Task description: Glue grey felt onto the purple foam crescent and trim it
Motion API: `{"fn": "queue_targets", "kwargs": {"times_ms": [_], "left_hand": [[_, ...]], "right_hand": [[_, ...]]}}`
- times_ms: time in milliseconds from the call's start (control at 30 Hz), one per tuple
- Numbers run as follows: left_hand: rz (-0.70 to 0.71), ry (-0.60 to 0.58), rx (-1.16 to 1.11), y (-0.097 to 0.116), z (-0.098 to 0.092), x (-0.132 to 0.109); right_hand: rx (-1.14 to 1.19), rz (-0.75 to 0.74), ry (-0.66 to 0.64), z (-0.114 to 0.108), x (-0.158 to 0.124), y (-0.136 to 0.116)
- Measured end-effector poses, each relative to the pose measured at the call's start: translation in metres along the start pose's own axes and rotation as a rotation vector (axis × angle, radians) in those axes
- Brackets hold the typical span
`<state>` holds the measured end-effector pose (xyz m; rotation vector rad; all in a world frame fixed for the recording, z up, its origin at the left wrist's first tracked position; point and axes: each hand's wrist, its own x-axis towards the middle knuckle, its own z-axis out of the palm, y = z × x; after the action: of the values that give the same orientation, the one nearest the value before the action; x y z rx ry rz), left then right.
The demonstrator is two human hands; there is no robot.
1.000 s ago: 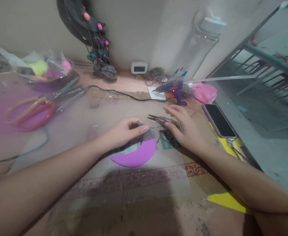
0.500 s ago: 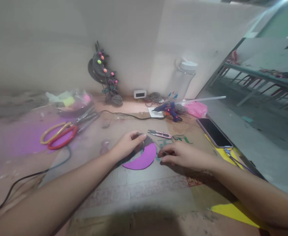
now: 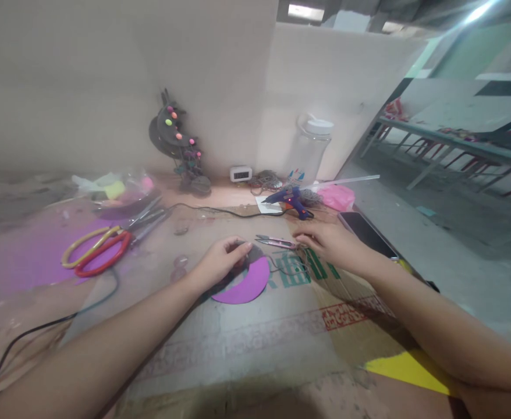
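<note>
My left hand (image 3: 229, 259) pinches the upper end of a purple crescent-shaped piece (image 3: 249, 284), thumb on top. Grey yarn covers that upper end, partly under my thumb. From the crescent a loose strand of grey yarn (image 3: 288, 272) trails right across the cardboard. My right hand (image 3: 332, 244) is just right of pink-handled thread snips (image 3: 276, 241), its fingers curled by the handle end. What those fingers hold, if anything, is hidden.
A blue glue gun (image 3: 291, 199) lies behind the snips. Farther back stand a clear bottle (image 3: 310, 151), a small digital clock (image 3: 240, 173) and a dark crescent ornament (image 3: 174, 137). Scissors (image 3: 100, 250) lie left; a phone (image 3: 366, 233) lies right, partly behind my right arm.
My right hand has moved away from the crescent, up and right, to the handle end of the snips. My left hand keeps its hold. The view has shifted slightly.
</note>
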<state>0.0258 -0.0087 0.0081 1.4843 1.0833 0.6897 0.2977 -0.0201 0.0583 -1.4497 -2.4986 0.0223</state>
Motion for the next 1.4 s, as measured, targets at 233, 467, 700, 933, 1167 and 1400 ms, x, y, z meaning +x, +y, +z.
{"fn": "queue_targets", "kwargs": {"times_ms": [233, 467, 700, 933, 1167, 1400], "left_hand": [[0.004, -0.005, -0.016, -0.006, 0.001, 0.005], [-0.037, -0.001, -0.063, 0.002, 0.003, 0.003], [0.001, 0.024, -0.101, 0.008, 0.005, 0.000], [-0.002, 0.068, -0.102, 0.009, 0.004, 0.000], [0.034, 0.083, -0.086, 0.003, 0.003, 0.002], [0.021, 0.060, -0.112, -0.004, 0.003, 0.005]], "right_hand": [[-0.123, 0.100, -0.102, 0.007, 0.013, -0.020], [0.153, 0.155, 0.042, 0.032, 0.011, -0.023], [0.840, 0.245, -0.204, 0.040, 0.006, -0.034], [0.570, 0.025, -0.433, 0.006, -0.003, -0.055], [0.155, 0.089, -0.152, -0.003, 0.001, -0.021], [0.209, 0.304, 0.233, 0.016, 0.024, 0.059]]}}
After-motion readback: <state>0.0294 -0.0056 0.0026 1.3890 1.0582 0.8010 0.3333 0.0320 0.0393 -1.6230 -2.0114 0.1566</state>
